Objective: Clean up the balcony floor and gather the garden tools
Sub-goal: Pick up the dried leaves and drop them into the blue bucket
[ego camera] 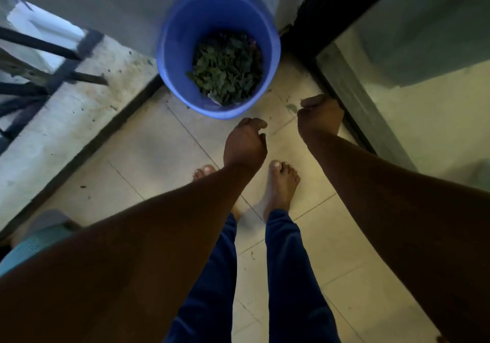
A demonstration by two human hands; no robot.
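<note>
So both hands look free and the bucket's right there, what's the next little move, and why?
Probably a reach forward with both hands to take the blue bucket by its rim. The left hand and right hand hang loosely curled and hold nothing, just short of it, and the bucket already holds a heap of green leaves. A few specks remain on the floor tiles.

Pale square floor tiles [148,154], lightly soiled, are seen under dim light. A stained concrete ledge [79,109] with dark railing bars [39,43] lies at ten o'clock; a black-framed glass door [413,64] at two o'clock.
</note>
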